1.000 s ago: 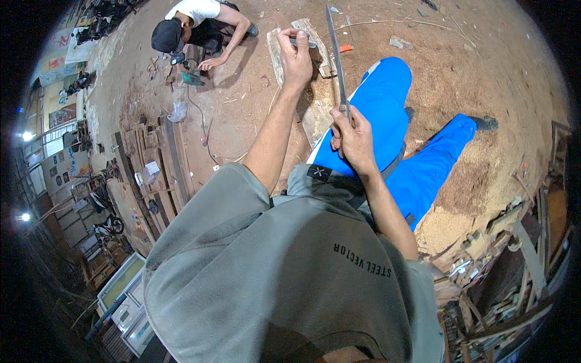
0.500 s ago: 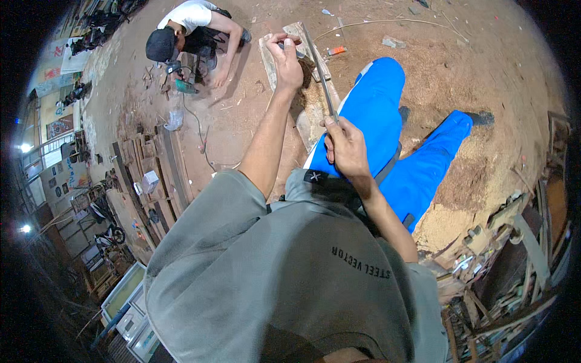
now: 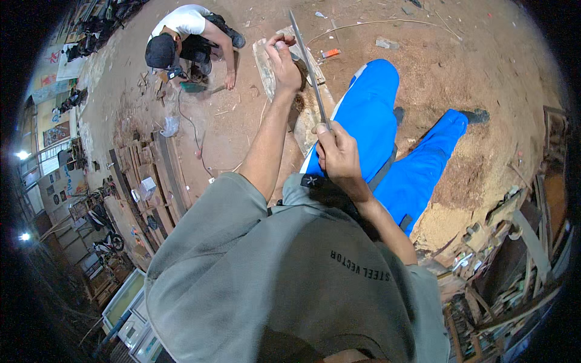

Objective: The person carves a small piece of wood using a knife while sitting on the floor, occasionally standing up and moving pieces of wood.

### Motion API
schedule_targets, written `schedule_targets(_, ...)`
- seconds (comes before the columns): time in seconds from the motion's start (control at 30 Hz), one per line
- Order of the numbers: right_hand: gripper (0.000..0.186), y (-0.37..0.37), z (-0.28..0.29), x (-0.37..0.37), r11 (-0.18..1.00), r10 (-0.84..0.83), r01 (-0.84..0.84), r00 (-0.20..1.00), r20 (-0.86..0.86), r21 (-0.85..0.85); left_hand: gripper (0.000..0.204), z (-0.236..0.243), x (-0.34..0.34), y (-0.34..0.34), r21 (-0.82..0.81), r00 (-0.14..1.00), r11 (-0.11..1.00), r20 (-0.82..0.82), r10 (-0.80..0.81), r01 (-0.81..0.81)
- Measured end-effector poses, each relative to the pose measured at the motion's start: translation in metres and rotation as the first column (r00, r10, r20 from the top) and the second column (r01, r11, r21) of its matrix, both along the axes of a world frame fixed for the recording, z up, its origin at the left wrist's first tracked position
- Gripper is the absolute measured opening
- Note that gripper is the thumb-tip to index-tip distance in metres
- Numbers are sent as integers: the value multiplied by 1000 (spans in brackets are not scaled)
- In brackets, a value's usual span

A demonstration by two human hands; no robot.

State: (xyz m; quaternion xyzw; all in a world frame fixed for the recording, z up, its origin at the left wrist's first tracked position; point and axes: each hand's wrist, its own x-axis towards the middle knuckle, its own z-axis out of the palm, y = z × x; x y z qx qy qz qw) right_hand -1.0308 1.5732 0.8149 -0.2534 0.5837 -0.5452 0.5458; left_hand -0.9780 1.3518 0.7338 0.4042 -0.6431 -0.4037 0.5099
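Note:
My right hand (image 3: 340,151) is closed around the lower end of a long, narrow grey metal blade (image 3: 309,63), whose exact kind I cannot make out. It slants up and away to the left, its far end above the ground. My left hand (image 3: 284,68) is raised just left of the blade with its fingers curled. Whatever lies in those fingers is too small and hidden to name. Beneath both hands a pale wooden board (image 3: 264,63) lies on the ground. My right hand is close to my blue-trousered leg (image 3: 370,103).
Ahead to the left, another person (image 3: 187,27) crouches over a green power tool (image 3: 192,88) with a cord. Wooden planks (image 3: 151,181) lie on the left. An orange object (image 3: 330,53) rests on the dirt past the board. Scrap wood (image 3: 484,296) is heaped at the right.
The blade has shifted left and its far end reaches higher in view. Both my hands have moved slightly left. The other person's green tool sits a little further right.

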Motion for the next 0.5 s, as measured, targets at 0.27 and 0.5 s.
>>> schedule_targets(0.27, 28, -11, 13, 3, 999, -7, 15, 989, -147, 52, 42, -8, -5, -1, -13, 997, 997, -1, 73, -73)
schedule_targets(0.5, 28, -9, 17, 2, 1000, -25, 28, 979, -201, 12, 37, -7, -7, 3, 24, 995, 995, -43, 93, -92)
